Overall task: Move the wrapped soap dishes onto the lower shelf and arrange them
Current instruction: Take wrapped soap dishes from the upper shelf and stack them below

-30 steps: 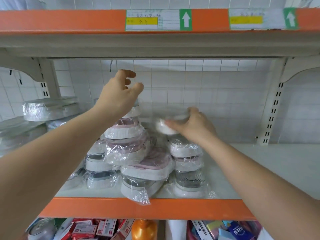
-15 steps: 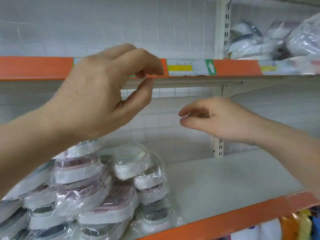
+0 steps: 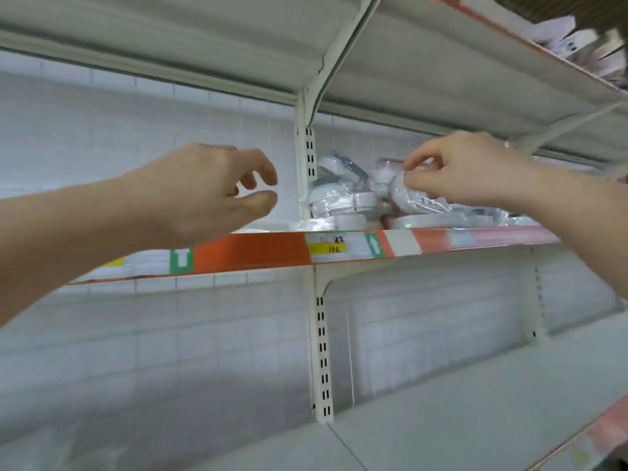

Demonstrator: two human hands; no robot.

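View has swung up to the upper shelf (image 3: 255, 248); right hand (image 3: 472, 169) now pinches a wrapped soap dish (image 3: 413, 198) above its edge; left hand (image 3: 204, 195) hovers loose, holding nothing; another transfer is likely starting.

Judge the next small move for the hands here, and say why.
Probably lift out the wrapped soap dish that the right hand pinches at the upper shelf, then carry it down. The left hand hovers free with nothing in it, and more wrapped dishes wait there.

My right hand (image 3: 472, 171) pinching a wrapped dish (image 3: 413, 198) on the upper shelf (image 3: 258, 249), my left hand (image 3: 210, 195) empty, fingers loosely curled
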